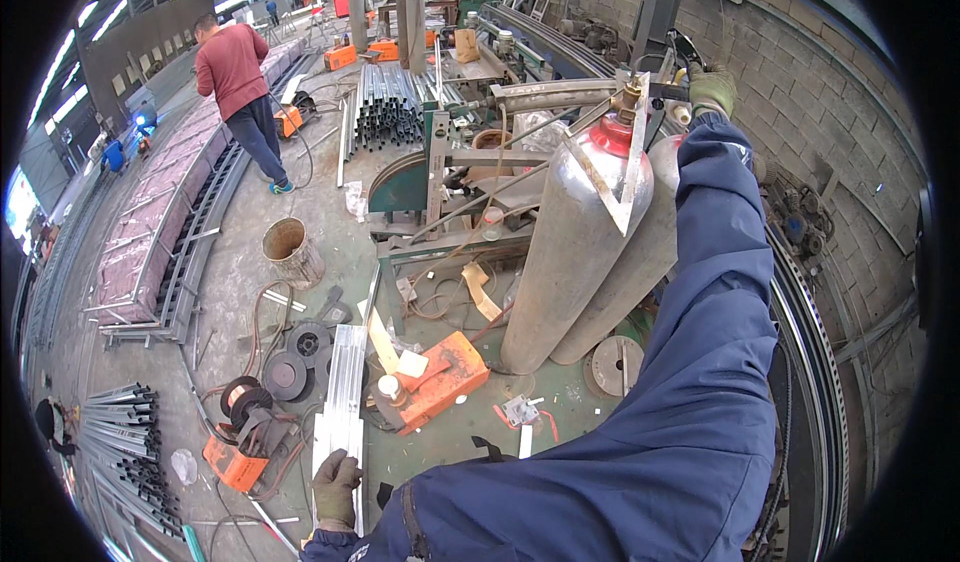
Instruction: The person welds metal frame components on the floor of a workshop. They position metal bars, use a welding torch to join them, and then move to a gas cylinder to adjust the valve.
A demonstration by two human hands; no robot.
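Note:
My left hand [337,487], in a dark work glove, is closed at the near end of some long silvery metal strips [344,387]. My right arm stretches far forward past two tall grey gas cylinders [578,247]. At its end my gloved right hand [712,92] is closed beside the dark fittings near the second cylinder's top; what its fingers hold is hidden. A brass valve [628,97] tops the nearer cylinder, above its red neck. A triangular metal frame [632,182] hangs against that cylinder's shoulder.
An orange machine [440,382] lies left of the cylinders, with black discs [285,374] and a wire-spool machine [240,452] farther left. A rusty bucket [292,247] and stacked metal tubes [385,107] stand beyond. One person [235,77] walks at back left. A block wall [830,112] runs along the right.

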